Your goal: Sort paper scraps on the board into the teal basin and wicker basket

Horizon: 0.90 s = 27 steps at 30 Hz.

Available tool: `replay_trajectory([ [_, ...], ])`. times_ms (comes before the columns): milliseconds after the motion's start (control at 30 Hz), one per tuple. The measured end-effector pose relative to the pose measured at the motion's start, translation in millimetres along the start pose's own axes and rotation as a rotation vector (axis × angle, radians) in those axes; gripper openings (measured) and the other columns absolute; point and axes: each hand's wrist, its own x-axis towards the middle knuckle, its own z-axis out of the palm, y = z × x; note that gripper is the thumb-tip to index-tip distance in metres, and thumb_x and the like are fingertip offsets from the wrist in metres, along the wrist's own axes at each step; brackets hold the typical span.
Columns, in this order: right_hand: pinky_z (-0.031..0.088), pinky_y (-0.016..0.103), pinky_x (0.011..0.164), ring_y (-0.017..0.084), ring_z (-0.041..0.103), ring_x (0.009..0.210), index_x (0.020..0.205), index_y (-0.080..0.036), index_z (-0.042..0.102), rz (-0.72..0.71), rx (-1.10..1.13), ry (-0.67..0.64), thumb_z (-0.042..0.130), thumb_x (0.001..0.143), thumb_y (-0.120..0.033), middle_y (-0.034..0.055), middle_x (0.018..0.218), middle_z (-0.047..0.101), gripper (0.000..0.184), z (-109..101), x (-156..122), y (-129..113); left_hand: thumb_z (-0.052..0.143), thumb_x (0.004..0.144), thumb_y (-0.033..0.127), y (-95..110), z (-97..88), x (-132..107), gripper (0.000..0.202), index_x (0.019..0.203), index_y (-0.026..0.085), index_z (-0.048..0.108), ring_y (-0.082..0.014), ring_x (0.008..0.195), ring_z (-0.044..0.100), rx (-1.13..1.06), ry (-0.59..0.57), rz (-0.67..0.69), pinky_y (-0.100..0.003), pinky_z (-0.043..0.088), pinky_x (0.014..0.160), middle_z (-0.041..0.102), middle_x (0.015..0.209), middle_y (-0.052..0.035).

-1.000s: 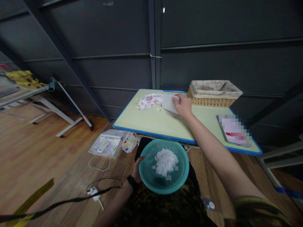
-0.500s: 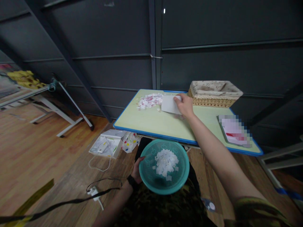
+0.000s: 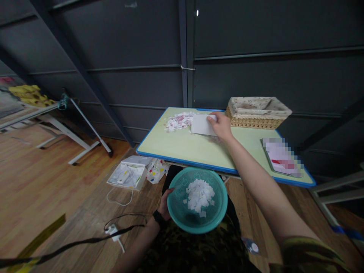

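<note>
My left hand [image 3: 165, 204] grips the left rim of a green plastic colander [image 3: 182, 222], which rests over my lap. Inside the colander lies a heap of small white paper pieces [image 3: 200, 194]. Over the table, my right hand [image 3: 221, 127] pinches a white card [image 3: 200, 125], thumb on top and fingers hidden behind it. The card's left edge is right beside a pile of white and pink paper scraps [image 3: 178, 122]; whether they touch I cannot tell.
The pale yellow table [image 3: 176, 146] has a blue edge. A cloth-lined wicker basket [image 3: 256, 122] stands at its back right, with a flat blurred-out device [image 3: 281, 157] nearer. An open white box [image 3: 125, 176] and a power strip [image 3: 113, 231] lie on the floor at left.
My right hand has shifted slightly left with the card, toward the scrap pile. The left hand and colander have stayed put.
</note>
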Motion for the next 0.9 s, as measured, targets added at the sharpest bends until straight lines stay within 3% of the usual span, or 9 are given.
replay_trajectory([
  [167,0.044,0.036,0.071,0.024,0.059,0.077,0.093,-0.017,0.066,0.022,0.045,-0.019,0.049,0.076,-0.037,0.0079,0.088,0.069,0.031,-1.6,2.5,5.2,0.069,0.063,0.022,-0.3,0.0,1.2,0.012,0.060,0.014,0.062,-0.0265,0.075,0.067,-0.021,-0.003,0.000,-0.037,0.050,0.075,0.072,0.071,-0.0091],
  [333,0.044,0.034,0.070,0.022,0.058,0.075,0.089,-0.017,0.066,0.033,0.107,0.022,0.049,0.074,-0.037,0.0064,0.085,0.068,0.030,-2.3,5.7,10.0,0.069,0.063,0.023,-0.8,-1.6,2.2,0.013,0.057,0.014,0.061,-0.0246,0.068,0.067,-0.054,-0.015,-0.010,-0.036,0.051,0.072,0.070,0.062,-0.0071],
  [500,0.045,0.035,0.072,0.023,0.058,0.076,0.086,-0.017,0.067,0.055,0.119,-0.037,0.050,0.073,-0.035,0.0074,0.085,0.068,0.028,-0.9,5.9,9.6,0.067,0.066,0.024,-1.0,-2.7,2.0,0.013,0.059,0.014,0.062,-0.0234,0.063,0.066,-0.020,-0.036,0.009,-0.036,0.050,0.073,0.066,0.053,-0.0049],
  [633,0.044,0.037,0.073,0.024,0.059,0.077,0.085,-0.015,0.067,0.133,0.053,-0.029,0.053,0.069,-0.031,0.0086,0.081,0.067,0.026,-4.9,11.4,19.5,0.067,0.066,0.025,-1.1,-2.8,2.4,0.013,0.062,0.013,0.063,-0.0250,0.069,0.067,-0.007,-0.017,0.020,-0.036,0.050,0.074,0.070,0.062,-0.0075],
  [767,0.045,0.037,0.069,0.023,0.058,0.073,0.085,-0.013,0.067,0.249,0.126,0.013,0.053,0.069,-0.031,0.0090,0.080,0.067,0.028,-4.3,16.7,32.1,0.067,0.065,0.024,-0.8,-1.7,2.7,0.013,0.061,0.013,0.063,-0.0266,0.074,0.067,0.008,-0.006,0.016,-0.037,0.050,0.075,0.072,0.070,-0.0103],
  [900,0.045,0.036,0.069,0.022,0.059,0.073,0.087,-0.013,0.068,0.226,0.191,-0.037,0.054,0.068,-0.033,0.0086,0.081,0.067,0.030,-3.3,16.7,27.7,0.068,0.065,0.025,-1.1,-1.9,3.3,0.015,0.058,0.013,0.061,-0.0271,0.074,0.067,0.009,-0.023,-0.006,-0.038,0.050,0.075,0.072,0.071,-0.0111],
])
